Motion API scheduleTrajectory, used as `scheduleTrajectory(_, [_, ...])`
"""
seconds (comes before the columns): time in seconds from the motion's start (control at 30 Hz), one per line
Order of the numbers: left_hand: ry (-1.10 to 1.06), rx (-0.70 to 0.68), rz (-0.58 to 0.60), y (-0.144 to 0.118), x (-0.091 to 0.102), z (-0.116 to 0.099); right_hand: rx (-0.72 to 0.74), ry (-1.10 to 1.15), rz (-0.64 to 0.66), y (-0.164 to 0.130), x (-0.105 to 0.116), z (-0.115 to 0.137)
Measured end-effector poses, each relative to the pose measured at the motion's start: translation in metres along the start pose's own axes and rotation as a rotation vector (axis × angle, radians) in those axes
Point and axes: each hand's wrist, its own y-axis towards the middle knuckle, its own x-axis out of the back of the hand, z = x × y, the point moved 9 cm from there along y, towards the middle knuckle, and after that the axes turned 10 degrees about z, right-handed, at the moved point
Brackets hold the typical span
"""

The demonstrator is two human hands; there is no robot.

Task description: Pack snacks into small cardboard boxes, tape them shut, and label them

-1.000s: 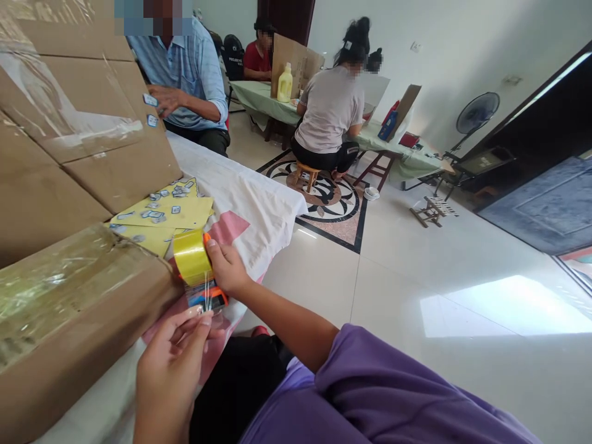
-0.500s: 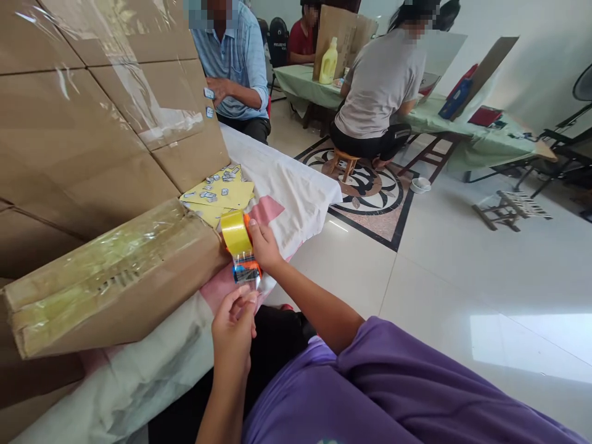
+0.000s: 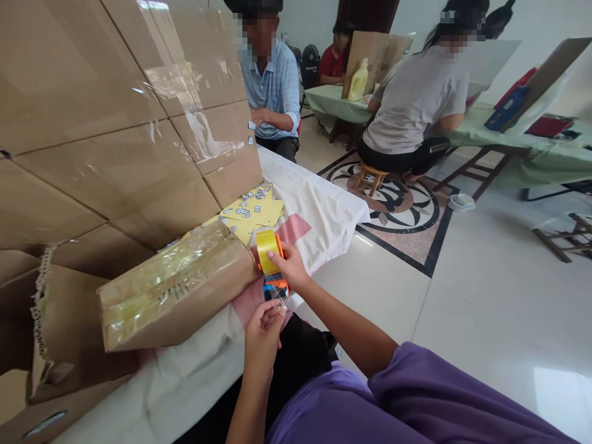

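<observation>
Tape dispenser [image 3: 275, 286] firm in right hand [image 3: 293, 266], tape [image 3: 282, 302] tight in left hand [image 3: 263, 325], carton [image 3: 185, 290] and yellow sheets [image 3: 261, 213] near

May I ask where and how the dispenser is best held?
I'd likely grip the dispenser by its orange side, from the right, where the right hand is: the roll sits left, and the left hand pinches tape at the near end.

**What I see in the background**

At top centre I see a co-worker in a blue shirt [image 3: 280, 83] and, farther back, a person in red [image 3: 330, 66]. In the upper right, a person in a grey shirt [image 3: 416, 105] sits on a wooden stool [image 3: 372, 174] by green-covered tables, where I spot a yellow bottle [image 3: 357, 84]. A white bowl [image 3: 461, 203] rests on the floor at right of centre.
</observation>
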Motion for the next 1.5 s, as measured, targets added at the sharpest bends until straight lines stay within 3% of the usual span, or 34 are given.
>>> scheduleTrajectory(0.13, [0.03, 0.073, 0.055, 0.006, 0.0, 0.01, -0.013, 0.054, 0.035, -0.002, -0.001, -0.003])
scheduleTrajectory(0.27, [-0.053, 0.096, 0.002, 0.002, 0.006, 0.016, -0.084, 0.119, 0.014, -0.005, 0.006, -0.012])
scheduleTrajectory(0.53, [-0.129, 0.135, 0.054, -0.003, -0.003, 0.015, -0.1, 0.032, 0.018, -0.009, 0.012, -0.011])
scheduleTrajectory(0.87, [0.153, 0.109, 0.022, 0.002, 0.016, 0.003, -0.027, -0.075, 0.056, -0.01, 0.003, 0.001])
scheduleTrajectory(1.07, [0.038, 0.262, 0.251, 0.006, -0.001, 0.014, -0.011, -0.094, 0.112, -0.015, 0.002, 0.0])
scheduleTrajectory(1.3, [-0.012, 0.228, 0.297, 0.006, -0.009, 0.021, 0.006, -0.137, 0.055, -0.016, 0.004, 0.003])
scheduleTrajectory(1.5, [-0.046, 0.208, 0.229, 0.004, -0.011, 0.021, 0.057, -0.201, 0.006, -0.015, 0.0, 0.016])
